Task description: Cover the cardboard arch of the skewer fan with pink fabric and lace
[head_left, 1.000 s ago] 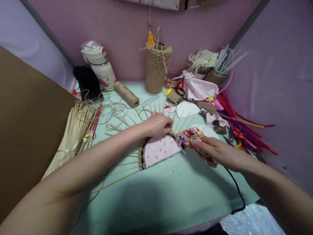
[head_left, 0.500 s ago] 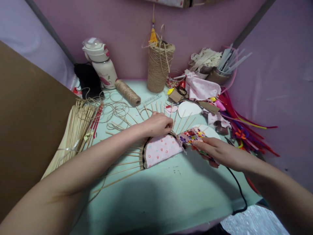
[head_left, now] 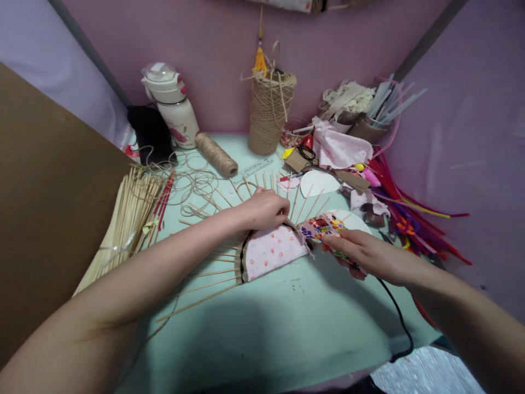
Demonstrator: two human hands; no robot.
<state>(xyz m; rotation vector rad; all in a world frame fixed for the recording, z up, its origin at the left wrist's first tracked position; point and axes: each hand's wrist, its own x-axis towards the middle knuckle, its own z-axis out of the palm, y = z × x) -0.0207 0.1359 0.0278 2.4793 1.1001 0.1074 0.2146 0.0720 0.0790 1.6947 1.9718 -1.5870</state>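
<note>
A half-round piece covered in pink dotted fabric (head_left: 270,250) lies on the pale green table (head_left: 287,328), with thin wooden sticks (head_left: 305,202) fanning out from its edge. My left hand (head_left: 266,208) rests closed on its upper edge among the sticks. My right hand (head_left: 361,253) pinches a colourful flowered piece (head_left: 322,225) beside the fabric piece. A black cord (head_left: 400,323) runs from under this hand to the table's near right edge.
A bundle of wooden sticks (head_left: 127,224) lies at the left beside a brown board (head_left: 45,186). Loose twine coils (head_left: 192,183), a twine spool (head_left: 216,155), a twine-wrapped jar (head_left: 268,115) and a white bottle (head_left: 174,109) stand behind. Red and purple strips (head_left: 410,219), fabric scraps and cups crowd the right.
Both hands stay in nearly the same place. The view has shifted slightly, so everything sits a little to the right.
</note>
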